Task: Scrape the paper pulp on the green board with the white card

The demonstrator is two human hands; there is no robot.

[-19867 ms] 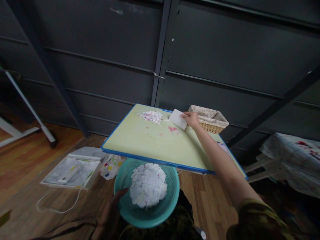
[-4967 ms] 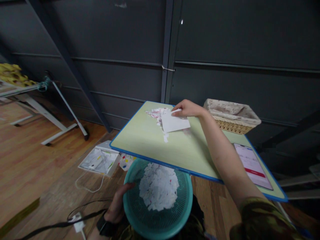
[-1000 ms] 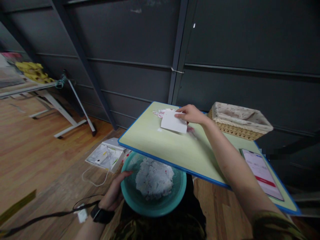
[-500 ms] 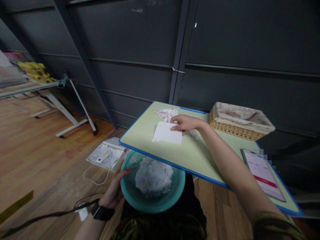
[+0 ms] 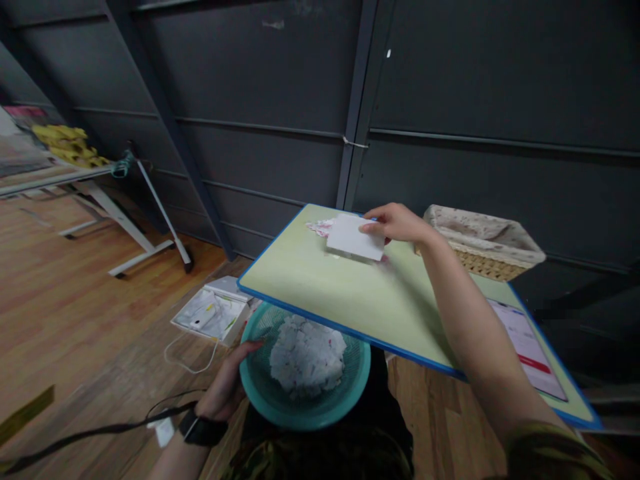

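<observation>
My right hand [image 5: 397, 223] is closed on a white card [image 5: 356, 237], pinched at its right edge and raised above the green board [image 5: 280, 273]. Behind the card, partly covered by it, lies a small pile of torn paper scraps [image 5: 317, 227]. My left hand [image 5: 233, 380], with a black watch on the wrist, grips the left rim of a teal plastic basket [image 5: 305, 421]. The thumb rests over the rim and the other fingers are hidden below. Inside the basket sits a heap of whitish paper scraps [image 5: 307, 357].
A lined wicker basket [image 5: 490, 243] stands at the board's back right, with a phone [image 5: 533, 353] in front of it. On the floor to the left are an open white box [image 5: 213, 313] with a cable and a white plug [image 5: 164, 432]. A wheeled table [image 5: 90, 173] is farther left.
My right hand has lifted the white card off the board and moved it back and to the right. My left hand keeps its grip on the basket.
</observation>
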